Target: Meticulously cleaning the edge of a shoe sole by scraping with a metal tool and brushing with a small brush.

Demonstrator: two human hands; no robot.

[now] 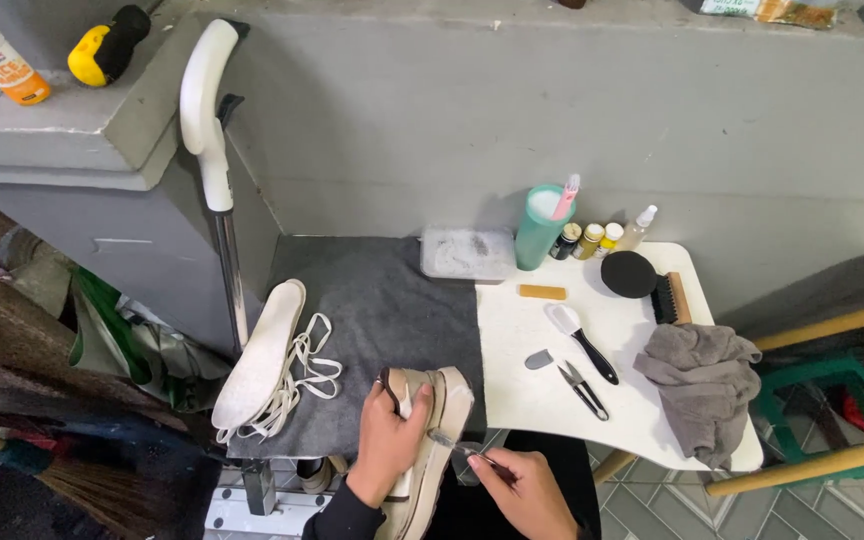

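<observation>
- The left hand [389, 440] is wrapped around a cream-coloured low shoe [430, 440] with a thick pale sole, fingers clenched over its upper, holding it at the near edge of the table, half over a dark grey felt mat [372, 300]
- The right hand [522, 492] pinches a thin metal pick-like tool [452, 443] between thumb and fingers; its tip meets the side of the shoe's sole
- On the mat's left edge lies a white insole [260, 355], tilted up on end, with loose white laces [302, 375] tangled just beside and partly under it
- At the back of the mat sits a clear shallow plastic tray [468, 253]
- The small white table [552, 400] to the right carries a teal cup [540, 228] holding a pink-handled brush, a row of small bottles [592, 240], a round black pad [629, 273] touching a wooden-backed brush [670, 298], a tan eraser-like block [542, 292], a white-headed brush with a black handle [580, 340], small black snips [582, 388] and a crumpled grey cloth [697, 385] hanging over the table's right edge
- A white-handled metal crutch [210, 150] leans against the grey wall on the left
</observation>
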